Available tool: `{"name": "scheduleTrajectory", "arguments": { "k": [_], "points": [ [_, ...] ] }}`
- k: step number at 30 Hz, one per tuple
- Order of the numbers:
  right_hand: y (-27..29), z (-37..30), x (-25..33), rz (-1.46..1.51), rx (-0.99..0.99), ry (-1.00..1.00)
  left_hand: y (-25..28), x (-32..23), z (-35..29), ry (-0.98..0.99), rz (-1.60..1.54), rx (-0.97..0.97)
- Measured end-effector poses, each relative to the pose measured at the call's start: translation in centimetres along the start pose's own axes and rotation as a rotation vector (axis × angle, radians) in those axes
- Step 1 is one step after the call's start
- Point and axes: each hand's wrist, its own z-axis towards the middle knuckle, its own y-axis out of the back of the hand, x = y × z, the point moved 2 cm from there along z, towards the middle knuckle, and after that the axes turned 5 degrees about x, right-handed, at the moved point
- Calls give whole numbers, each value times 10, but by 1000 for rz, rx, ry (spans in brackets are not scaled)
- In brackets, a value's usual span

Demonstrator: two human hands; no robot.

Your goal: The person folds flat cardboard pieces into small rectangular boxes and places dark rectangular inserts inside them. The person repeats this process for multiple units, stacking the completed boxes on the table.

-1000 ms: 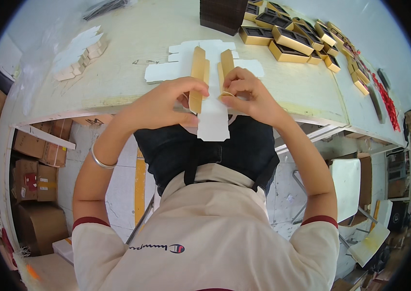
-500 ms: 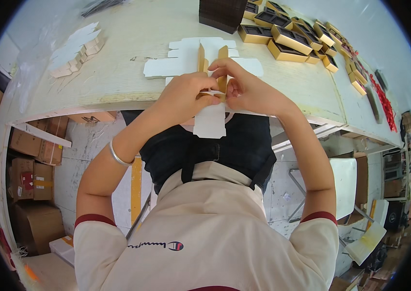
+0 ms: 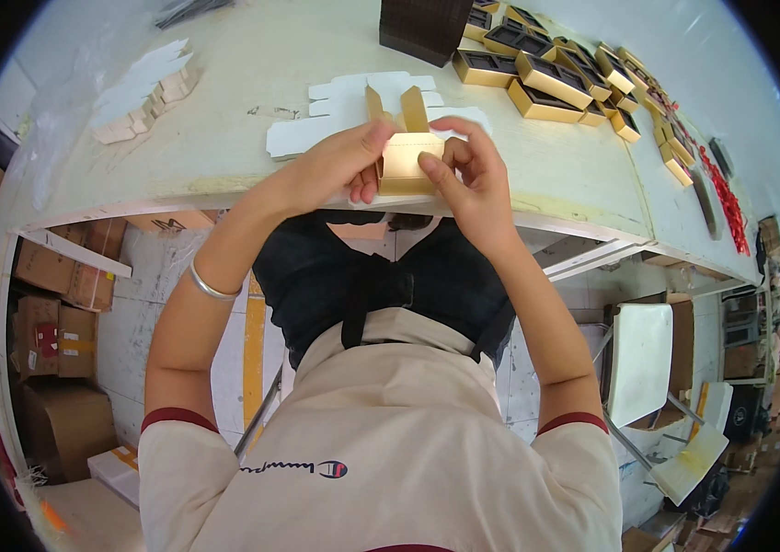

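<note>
Between my two hands, at the table's near edge, is a partly folded gold cardboard box (image 3: 408, 166) with side flaps standing up at its far end. My left hand (image 3: 344, 167) grips its left side, thumb on the upper edge and fingers below. At the right, my right hand (image 3: 473, 179) presses a thumb on the gold front panel, its other fingers curled by the box's right side. Flat white box blanks (image 3: 293, 136) lie on the table under and beyond the box, partly hidden by my hands.
A dark brown block-like box (image 3: 420, 29) stands beyond the blanks. Many gold boxes with dark inserts (image 3: 551, 83) are heaped at the far right, near red ribbon-like material (image 3: 728, 202). Another stack of white blanks (image 3: 146, 97) lies at the left. Cartons (image 3: 59, 336) sit under the table.
The long white flap that hung toward me has been folded up, so its gold face now shows. My right thumb has come onto that panel, and my left hand has shifted slightly left.
</note>
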Motion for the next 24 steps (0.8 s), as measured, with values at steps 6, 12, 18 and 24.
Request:
{"name": "scheduleTrajectory", "arguments": {
  "k": [6,12,18,24],
  "points": [
    [-1,0,1,-206,-14,129,-24,4,3,-518,473,-340],
    [0,-3,7,-742,119,454,-43,11,-8,-430,646,-427],
    [8,21,14,-637,532,-6,-21,-9,-2,-234,711,-252],
    [52,49,1,-861,353,376,17,-23,-5,-460,1107,-204]
  ]
}}
